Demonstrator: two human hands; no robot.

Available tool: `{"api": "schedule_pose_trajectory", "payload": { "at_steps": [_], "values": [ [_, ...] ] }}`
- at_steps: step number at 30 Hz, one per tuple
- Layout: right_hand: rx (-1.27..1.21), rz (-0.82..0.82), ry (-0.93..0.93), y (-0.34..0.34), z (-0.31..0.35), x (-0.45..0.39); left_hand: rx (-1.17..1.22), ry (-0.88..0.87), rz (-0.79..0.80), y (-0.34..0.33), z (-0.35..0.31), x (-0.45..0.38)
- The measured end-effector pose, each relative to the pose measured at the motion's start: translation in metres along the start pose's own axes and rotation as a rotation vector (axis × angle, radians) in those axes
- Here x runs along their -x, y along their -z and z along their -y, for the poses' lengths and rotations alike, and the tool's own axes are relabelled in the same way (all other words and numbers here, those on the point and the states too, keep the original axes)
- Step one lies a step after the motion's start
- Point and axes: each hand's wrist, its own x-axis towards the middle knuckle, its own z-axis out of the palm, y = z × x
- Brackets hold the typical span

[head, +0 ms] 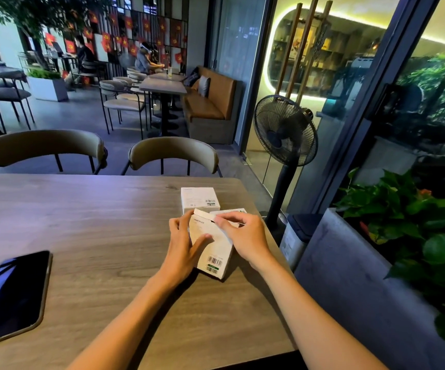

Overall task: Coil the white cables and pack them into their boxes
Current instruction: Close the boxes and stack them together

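Both hands on one white box (210, 244) near the right edge of the table (95, 222). Left hand (182, 245) grips the box's left side, thumb lying across the top face, fingers wrapped behind. Right hand (242, 235) is curled at the box's far end, fingertips pinching the end flap (202, 213), which stands partly open. Box is tilted, near end resting on the table, barcode label facing up at that near end. Can't tell what's inside; no cable visible. Second white box (199, 198) lies flat on the table just beyond the hands, barcode at its right corner. Third box (229, 210) peeks out behind the right hand, mostly hidden, touching or just beside the second one. Black phone (13, 297) lies screen-up at the left of the table, well apart from the boxes. Two chairs (173, 153) on the far side of the table, black standing fan (285, 129) on the floor off the right corner, leafy plants (413, 225) to the right.
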Motion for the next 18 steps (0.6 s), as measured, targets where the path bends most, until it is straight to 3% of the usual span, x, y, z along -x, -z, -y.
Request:
{"api": "schedule_pose_trajectory", "payload": {
  "at_steps": [8, 13, 18],
  "values": [
    [0.13, 0.094, 0.223, 0.004, 0.014, 0.001, 0.139, -0.057, 0.031, 0.008, 0.0, -0.003],
    [0.136, 0.135, 0.309, 0.001, 0.018, 0.004, 0.172, -0.022, -0.168, 0.005, -0.011, -0.008],
    [0.152, 0.156, 0.319, 0.003, 0.018, 0.004, 0.049, -0.17, -0.322, -0.001, -0.01, -0.004]
  ]
}}
